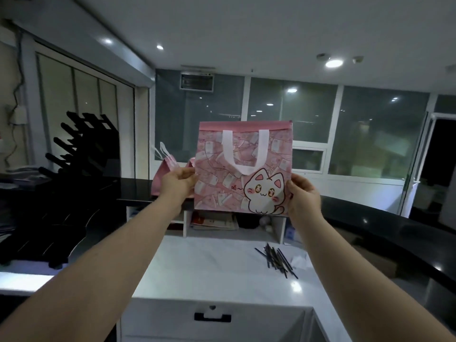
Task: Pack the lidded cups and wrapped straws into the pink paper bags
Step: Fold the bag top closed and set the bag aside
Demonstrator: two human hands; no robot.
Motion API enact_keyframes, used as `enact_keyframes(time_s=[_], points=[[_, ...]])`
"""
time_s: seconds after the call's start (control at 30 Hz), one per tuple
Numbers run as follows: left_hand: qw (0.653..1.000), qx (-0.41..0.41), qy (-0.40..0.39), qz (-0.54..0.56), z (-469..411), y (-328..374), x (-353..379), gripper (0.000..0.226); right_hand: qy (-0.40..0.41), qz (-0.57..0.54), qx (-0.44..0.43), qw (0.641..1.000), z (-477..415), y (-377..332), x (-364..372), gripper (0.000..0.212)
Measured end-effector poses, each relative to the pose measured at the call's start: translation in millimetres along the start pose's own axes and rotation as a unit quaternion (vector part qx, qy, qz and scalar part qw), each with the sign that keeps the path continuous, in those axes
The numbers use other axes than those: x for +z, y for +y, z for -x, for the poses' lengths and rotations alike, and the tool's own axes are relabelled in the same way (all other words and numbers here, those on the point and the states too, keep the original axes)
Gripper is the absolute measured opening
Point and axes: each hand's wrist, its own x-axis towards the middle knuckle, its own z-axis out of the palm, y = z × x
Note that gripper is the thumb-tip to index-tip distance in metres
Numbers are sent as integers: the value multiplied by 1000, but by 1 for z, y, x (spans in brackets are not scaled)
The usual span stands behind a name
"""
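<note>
White counter point(217, 265) below, black curved ledge point(385, 218) beyond; dim room, dark glass panels, ceiling spotlights. Pink paper bag point(243, 169) held up in the air above the counter, flat, upright, printed cat face toward the camera, white handle hanging down; long axis runs side to side. Left hand point(179, 182) pinches its left edge, right hand point(302, 196) its right edge. Dark wrapped straws point(276, 260) lie piled on the counter, right. Second pink bag point(164, 174) stands behind on the ledge.
</note>
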Motion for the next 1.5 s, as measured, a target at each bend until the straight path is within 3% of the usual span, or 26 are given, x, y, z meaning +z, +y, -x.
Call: enact_keyframes(time_s=[0.3,0.47,0.73,0.83,0.93,0.97,1.0,1.1,1.17,1.37,1.5], points=[[999,-5,25,-32,-161,-48,51,15,-13,23,-7,1000,-190,49,35,11],[997,-18,40,-63,-227,-117,70,16,32,83,-15,996,-270,92,48,8],[998,-35,-8,-43,-329,-174,109,19,116,156,-82,978,-357,141,60,4],[999,0,-24,-43,-361,-180,136,21,185,242,-149,941,-394,138,66,9],[999,12,-37,-1,-378,-195,170,16,231,435,-177,852,-424,144,64,60],[999,14,-41,6,-381,-203,182,14,217,474,-167,837,-429,150,65,79],[999,15,-43,9,-382,-212,195,13,187,475,-157,845,-433,159,65,93],[999,22,-46,5,-380,-242,232,18,41,335,-109,935,-435,196,56,103],[998,21,-50,-9,-376,-265,253,21,2,292,-63,954,-436,223,40,104],[998,-13,-37,-59,-373,-339,286,12,-79,285,-9,955,-468,289,-16,111],[993,16,-26,-111,-376,-373,300,16,-131,273,15,953,-498,318,-38,96]])
